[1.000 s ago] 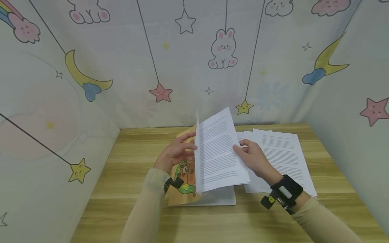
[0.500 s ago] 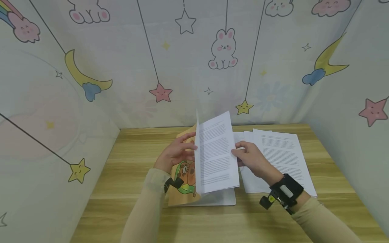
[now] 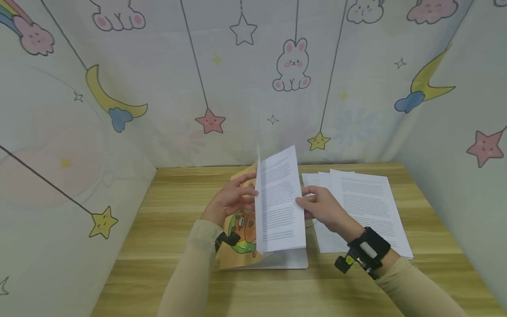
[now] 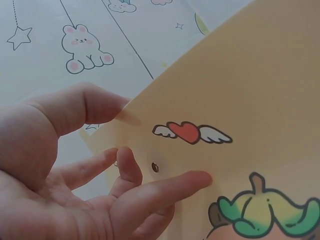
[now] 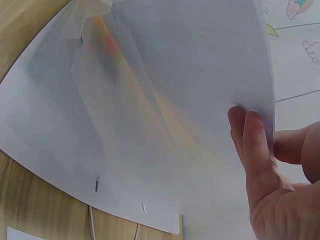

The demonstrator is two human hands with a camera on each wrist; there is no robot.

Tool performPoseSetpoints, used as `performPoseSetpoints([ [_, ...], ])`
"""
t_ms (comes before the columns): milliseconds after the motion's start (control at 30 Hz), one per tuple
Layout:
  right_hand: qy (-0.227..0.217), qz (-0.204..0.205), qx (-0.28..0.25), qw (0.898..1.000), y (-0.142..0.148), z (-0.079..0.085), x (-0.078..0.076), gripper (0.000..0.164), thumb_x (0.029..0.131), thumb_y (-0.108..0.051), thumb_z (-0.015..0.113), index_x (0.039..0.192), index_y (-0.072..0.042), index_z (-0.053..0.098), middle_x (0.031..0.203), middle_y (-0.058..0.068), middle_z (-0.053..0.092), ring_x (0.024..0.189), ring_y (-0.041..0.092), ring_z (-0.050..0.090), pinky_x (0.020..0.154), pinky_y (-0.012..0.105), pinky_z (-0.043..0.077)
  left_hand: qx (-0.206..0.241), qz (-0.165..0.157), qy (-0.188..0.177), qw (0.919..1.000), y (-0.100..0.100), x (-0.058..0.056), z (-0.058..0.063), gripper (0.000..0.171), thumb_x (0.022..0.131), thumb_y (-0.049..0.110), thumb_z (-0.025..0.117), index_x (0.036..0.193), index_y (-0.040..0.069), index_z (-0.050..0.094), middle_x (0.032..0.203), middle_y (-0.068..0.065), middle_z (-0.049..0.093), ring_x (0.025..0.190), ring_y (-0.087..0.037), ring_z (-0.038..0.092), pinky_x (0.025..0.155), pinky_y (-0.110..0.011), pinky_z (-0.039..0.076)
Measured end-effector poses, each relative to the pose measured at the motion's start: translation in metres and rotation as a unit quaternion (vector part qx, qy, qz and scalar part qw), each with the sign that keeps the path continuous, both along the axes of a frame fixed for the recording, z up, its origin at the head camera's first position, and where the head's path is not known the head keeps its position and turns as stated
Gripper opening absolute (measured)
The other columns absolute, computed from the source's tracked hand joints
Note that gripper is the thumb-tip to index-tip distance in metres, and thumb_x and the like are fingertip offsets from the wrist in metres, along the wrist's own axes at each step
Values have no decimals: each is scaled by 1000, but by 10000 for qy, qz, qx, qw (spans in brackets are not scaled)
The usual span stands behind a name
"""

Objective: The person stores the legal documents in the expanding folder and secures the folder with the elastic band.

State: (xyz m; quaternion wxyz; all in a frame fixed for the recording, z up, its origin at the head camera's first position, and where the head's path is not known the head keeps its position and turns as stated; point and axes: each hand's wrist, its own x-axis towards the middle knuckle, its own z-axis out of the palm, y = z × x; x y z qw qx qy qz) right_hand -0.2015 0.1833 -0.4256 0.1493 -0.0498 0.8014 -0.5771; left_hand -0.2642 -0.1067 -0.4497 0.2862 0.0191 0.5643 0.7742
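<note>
A folder [image 3: 241, 231] with a tan cartoon cover stands partly open on the table, its white back panel lying flat. My left hand [image 3: 233, 200] holds the cover near its edge; in the left wrist view a winged heart and a metal eyelet show beside the fingers [image 4: 192, 182]. Printed sheets [image 3: 279, 202] stand tilted inside the open folder. By their right edge my right hand [image 3: 326, 209] pinches them between thumb and fingers, as the right wrist view also shows. The sheets' inner edge is hidden behind a thin upright leaf at the left.
More printed pages [image 3: 366, 207] lie overlapping on the wooden table [image 3: 178, 198] to the right. Thin white cord [image 5: 91, 220] loops out from under the folder's panel. A patterned cloth wall [image 3: 253, 97] rises directly behind the table, with others at both sides.
My right hand has moved left and slightly down, bringing the right edge of the printed sheets toward the folder's spine side. The left hand has stayed nearly still on the cover.
</note>
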Motion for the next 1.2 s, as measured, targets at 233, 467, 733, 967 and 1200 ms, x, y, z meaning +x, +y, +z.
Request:
performPoseSetpoints([
  [233, 55, -42, 204, 9998, -2, 0, 1, 32, 105, -11, 64, 131, 5, 56, 105, 20, 77, 85, 27, 78, 80, 46, 63, -43, -8, 15, 10000, 1, 1, 3, 73, 96, -7, 62, 160, 20, 42, 150, -30, 48, 108, -40, 66, 72, -41, 61],
  [467, 65, -29, 387, 9992, 1, 3, 3, 35, 104, -11, 66, 132, 6, 57, 105, 20, 77, 83, 26, 77, 77, 43, 64, -12, -82, 21, 10000, 1, 1, 6, 74, 95, -7, 62, 161, 19, 41, 150, -31, 46, 104, -38, 66, 69, -38, 61],
  [733, 69, -20, 458, 9989, 4, 0, 2, 36, 103, -11, 67, 133, 6, 57, 106, 19, 77, 81, 25, 76, 75, 40, 64, -2, -130, 5, 9999, 2, 2, 6, 74, 96, -7, 62, 162, 18, 39, 153, -31, 43, 107, -39, 65, 71, -38, 61],
  [967, 32, 62, 453, 9990, -2, -3, -1, 37, 103, -12, 67, 133, 6, 56, 105, 20, 77, 81, 24, 75, 74, 39, 64, -14, -100, -25, 9999, 4, 2, 5, 72, 97, -7, 61, 161, 19, 40, 151, -30, 46, 108, -39, 66, 70, -38, 60],
  [1200, -97, 35, 508, 9987, -6, -9, -5, 39, 102, -11, 68, 135, 5, 55, 104, 19, 76, 79, 25, 74, 72, 37, 63, -21, -137, 5, 9999, 5, 1, 4, 74, 96, -6, 62, 162, 18, 39, 149, -31, 47, 104, -37, 67, 69, -37, 60],
])
